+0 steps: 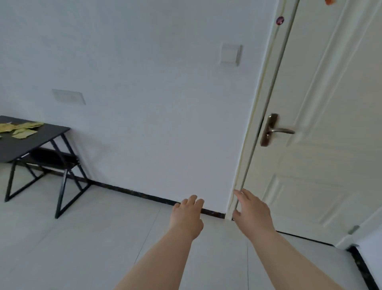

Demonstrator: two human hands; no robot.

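- Left hand (187,217) empty, fingers loosely bent, held out over the floor (93,238)
- Right hand (253,213) empty, fingers spread, near the door frame (258,145)
- Door (322,176) just beyond the right hand, handle (279,130) well above it
- Black table (31,142) far left of both hands

black rectangular metal-legged table (41,134) being cut off by the left edge | yellow-green paper scraps (20,129) on it being blurred and clipped left | cream panelled wooden door (330,103) being cropped top and right | orange sticker (330,1) being cut by the top edge | fingertips of the left hand (187,217) being hidden behind its knuckles | pale rectangular wall plate (68,96) being smeared, detail being lost
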